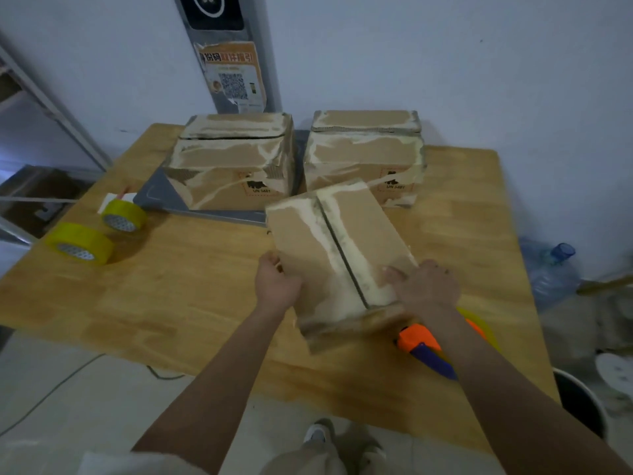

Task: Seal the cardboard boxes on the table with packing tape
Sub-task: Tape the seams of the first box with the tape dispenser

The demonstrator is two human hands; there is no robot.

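Near box (337,258) sits front-centre on the table (171,286), skewed. Left hand (277,286) grips its left edge; right hand (424,286) lies on the top near the right corner, fingers fairly flat. Risk: flaps not flush at the open seam, so tape would bridge a gap; box may slide into the dispenser (423,344) just beside it. Long axis and seam run near-right to far-left.

Dim room: pale blue wall (445,63), wooden table (171,286), light floor (102,389).
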